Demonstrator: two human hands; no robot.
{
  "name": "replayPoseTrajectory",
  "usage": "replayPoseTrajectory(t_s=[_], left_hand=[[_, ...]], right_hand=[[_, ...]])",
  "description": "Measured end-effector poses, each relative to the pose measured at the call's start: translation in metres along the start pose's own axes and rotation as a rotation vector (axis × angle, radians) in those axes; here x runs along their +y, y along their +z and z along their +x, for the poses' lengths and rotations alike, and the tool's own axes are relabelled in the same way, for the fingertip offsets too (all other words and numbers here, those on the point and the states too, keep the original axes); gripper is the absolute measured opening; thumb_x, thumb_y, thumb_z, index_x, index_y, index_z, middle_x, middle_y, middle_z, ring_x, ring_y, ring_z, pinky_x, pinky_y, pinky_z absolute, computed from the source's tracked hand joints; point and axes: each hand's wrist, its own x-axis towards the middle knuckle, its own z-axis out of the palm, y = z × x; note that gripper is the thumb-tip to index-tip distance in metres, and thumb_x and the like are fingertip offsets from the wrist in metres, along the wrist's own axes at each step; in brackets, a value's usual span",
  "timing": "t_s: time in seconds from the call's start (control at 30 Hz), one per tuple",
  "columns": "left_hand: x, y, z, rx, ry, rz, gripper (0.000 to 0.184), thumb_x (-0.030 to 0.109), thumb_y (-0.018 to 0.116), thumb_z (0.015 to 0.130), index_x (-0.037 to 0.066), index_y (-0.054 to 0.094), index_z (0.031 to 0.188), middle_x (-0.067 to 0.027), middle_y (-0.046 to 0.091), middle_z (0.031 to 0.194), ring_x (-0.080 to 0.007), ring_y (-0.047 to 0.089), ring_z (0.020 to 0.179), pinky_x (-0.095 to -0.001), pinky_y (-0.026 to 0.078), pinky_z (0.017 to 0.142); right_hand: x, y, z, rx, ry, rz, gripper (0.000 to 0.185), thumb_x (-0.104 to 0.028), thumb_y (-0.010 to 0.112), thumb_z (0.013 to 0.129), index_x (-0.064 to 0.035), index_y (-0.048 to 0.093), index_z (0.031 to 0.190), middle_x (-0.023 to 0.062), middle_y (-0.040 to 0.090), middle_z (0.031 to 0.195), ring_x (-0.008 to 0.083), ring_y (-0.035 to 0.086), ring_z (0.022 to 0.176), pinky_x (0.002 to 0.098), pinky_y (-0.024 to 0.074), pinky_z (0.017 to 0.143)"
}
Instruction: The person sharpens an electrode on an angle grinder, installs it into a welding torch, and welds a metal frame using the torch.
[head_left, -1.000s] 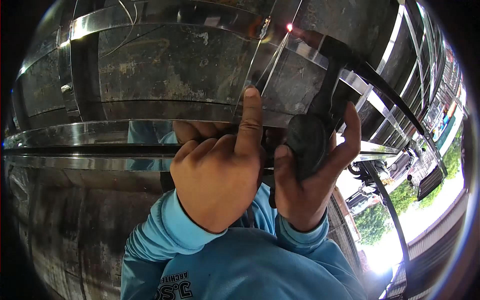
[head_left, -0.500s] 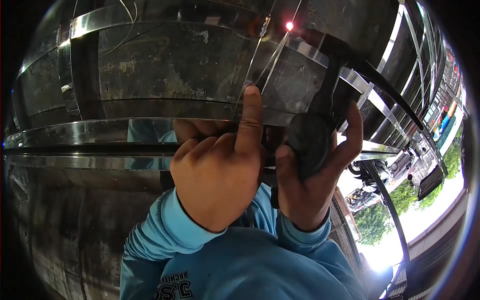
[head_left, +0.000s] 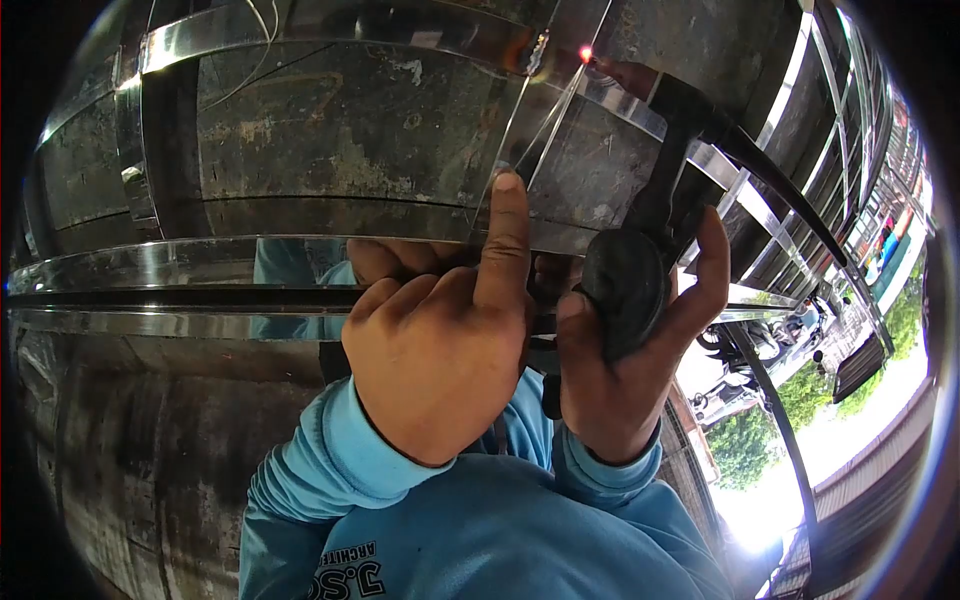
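Note:
A black torch [head_left: 625, 290] is held in my right hand [head_left: 630, 385], its thumb against the rounded grip and a finger raised at the right. Its head angles toward a small red-white glow [head_left: 586, 54] on a narrow polished metal piece [head_left: 540, 120]. My left hand [head_left: 440, 350] rests over a shiny metal bar [head_left: 160, 268], its index finger stretched onto the lower end of the narrow piece and its other fingers curled under. What those fingers hold, if anything, is hidden. Thin bright lines run between this fingertip and the glow.
A long polished strip [head_left: 330, 25] crosses the top over a dark, stained surface [head_left: 330, 140]. A black cable [head_left: 790, 190] arches right from the torch. Metal bars, motorcycles [head_left: 740, 350] and a distant person [head_left: 888, 240] stand at the right.
The torch and my right hand have shifted slightly right in view. My left index fingertip has also shifted slightly right. The glow looks smaller than half a second ago.

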Motion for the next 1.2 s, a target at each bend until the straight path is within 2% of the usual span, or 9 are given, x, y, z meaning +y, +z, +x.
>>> replayPoseTrajectory(t_s=[0.13,0.43,0.5,0.6,0.97,1.03,1.1,1.17,1.2], left_hand=[[-0.001,0.0009,0.0,0.015,0.017,0.002,0.071,0.004,0.067,0.073,0.002,0.054,0.143,-0.0024,0.054,0.05,-0.0148,0.052,0.041,-0.0306,0.053,0.055],[0.0017,-0.0003,0.0,-0.019,-0.025,0.011,0.069,0.006,0.068,0.074,0.003,0.055,0.142,-0.002,0.056,0.051,-0.0165,0.058,0.045,-0.0315,0.053,0.055],[0.0031,-0.0009,0.0006,-0.022,-0.022,0.045,0.068,0.007,0.068,0.075,0.004,0.056,0.142,-0.0031,0.057,0.053,-0.0189,0.059,0.046,-0.0319,0.054,0.056],[0.0026,-0.0068,0.0035,-0.057,0.011,0.091,0.069,0.008,0.067,0.075,0.006,0.056,0.142,-0.0052,0.058,0.054,-0.0227,0.058,0.046,-0.0327,0.053,0.055],[0.0003,0.003,0.0005,0.025,0.004,-0.016,0.069,0.006,0.067,0.075,0.004,0.055,0.143,-0.0039,0.056,0.051,-0.0182,0.06,0.045,-0.0335,0.053,0.053],[0.0023,0.0001,0.0012,-0.011,-0.01,-0.012,0.067,0.005,0.067,0.076,0.004,0.056,0.142,-0.004,0.057,0.053,-0.0189,0.061,0.047,-0.033,0.054,0.055],[0.0029,-0.0036,0.0024,-0.04,-0.006,0.009,0.067,0.008,0.068,0.075,0.003,0.057,0.14,-0.0019,0.06,0.056,-0.0163,0.063,0.049,-0.0302,0.053,0.054],[0.0022,-0.0062,0.0026,-0.063,0.015,0.045,0.068,0.014,0.07,0.071,0.001,0.059,0.138,0.0023,0.063,0.06,-0.0104,0.064,0.052,-0.0252,0.05,0.052],[0.0026,-0.0062,0.0028,-0.061,0.014,0.05,0.068,0.014,0.07,0.072,0.001,0.059,0.137,0.0024,0.061,0.059,-0.0111,0.063,0.052,-0.0257,0.051,0.052]], right_hand=[[-0.0017,0.0016,0.0013,0.011,-0.014,-0.008,0.091,0.009,0.053,0.082,-0.0041,0.0,0.154,0.0312,0.048,0.126,0.0299,0.067,0.101,0.0379,0.0563,0.083],[0.0002,-0.0005,0.0008,-0.023,-0.02,-0.011,0.091,0.01,0.054,0.081,-0.0025,0.001,0.154,0.0285,0.049,0.122,0.0291,0.065,0.1,0.0378,0.0553,0.082],[0.0027,-0.0027,-0.008,-0.02,-0.082,-0.136,0.092,0.009,0.056,0.08,-0.0016,0.001,0.154,0.0275,0.048,0.124,0.0291,0.063,0.102,0.0382,0.0544,0.084],[-0.0006,0.001,-0.0018,0.032,0.028,-0.004,0.095,0.008,0.059,0.079,0.001,0.001,0.153,0.0274,0.044,0.129,0.0292,0.061,0.104,0.0387,0.0531,0.087],[-0.0012,0.004,-0.0007,0.051,0.011,0.021,0.095,0.01,0.054,0.078,-0.0024,-0.002,0.154,0.0322,0.047,0.125,0.0301,0.067,0.098,0.0377,0.0554,0.082],[-0.0006,0.0062,-0.0021,0.073,0.011,0.054,0.096,0.008,0.059,0.081,-0.0072,0.003,0.156,0.0226,0.051,0.124,0.022,0.061,0.098,0.0324,0.0509,0.083],[-0.0004,0.0065,-0.0022,0.067,0.001,0.038,0.095,0.008,0.059,0.081,-0.0066,0.003,0.156,0.0204,0.052,0.121,0.0198,0.06,0.095,0.0306,0.0503,0.079],[0.0005,0.0034,-0.0024,0.041,-0.024,-0.033,0.094,0.008,0.058,0.08,-0.0013,0.001,0.154,0.0243,0.049,0.12,0.0228,0.063,0.092,0.0326,0.0521,0.075],[0.0012,0.0014,-0.0031,0.033,-0.041,-0.07,0.093,0.008,0.058,0.079,0.001,0.001,0.153,0.0255,0.048,0.12,0.0241,0.063,0.091,0.0339,0.0524,0.075]])
